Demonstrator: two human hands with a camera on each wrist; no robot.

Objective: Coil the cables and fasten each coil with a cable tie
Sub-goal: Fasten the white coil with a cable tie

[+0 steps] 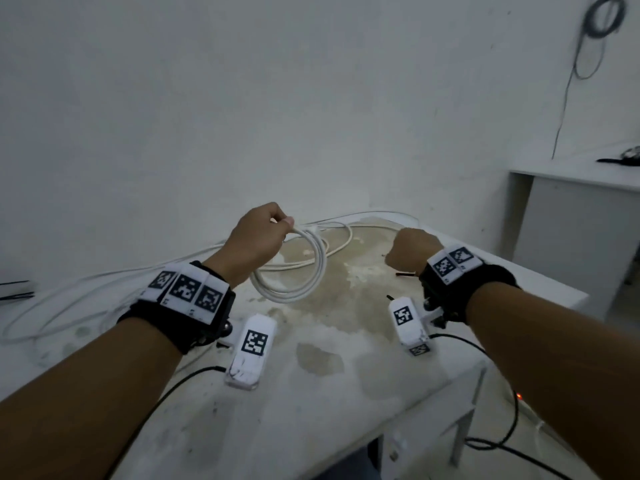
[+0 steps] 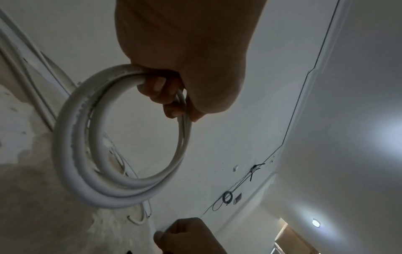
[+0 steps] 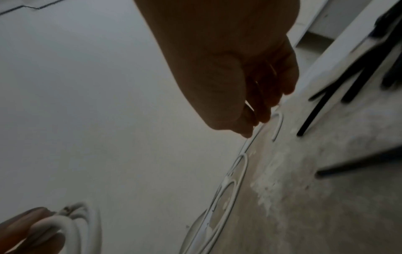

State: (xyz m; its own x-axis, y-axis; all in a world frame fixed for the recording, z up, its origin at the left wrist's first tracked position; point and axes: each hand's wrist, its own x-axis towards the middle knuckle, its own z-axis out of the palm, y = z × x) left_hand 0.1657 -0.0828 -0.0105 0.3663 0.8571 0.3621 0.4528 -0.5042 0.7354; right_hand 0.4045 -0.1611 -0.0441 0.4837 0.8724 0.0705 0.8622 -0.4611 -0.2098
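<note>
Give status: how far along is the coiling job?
Done: a few loops of white cable gathered in the left hand. In hand: the right hand pinches the loose run on the table. Left: more coiling, then a black cable tie; none fastened yet.

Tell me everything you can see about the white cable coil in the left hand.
The white cable coil is a round bundle of a few loops of smooth, plastic-looking cable with scuffed, dirty patches. It hangs upright above the stained table, gripped at its top by the left hand, whose fingers curl through the loops. No cable tie is visible on it. More white cable trails from it across the table.
</note>
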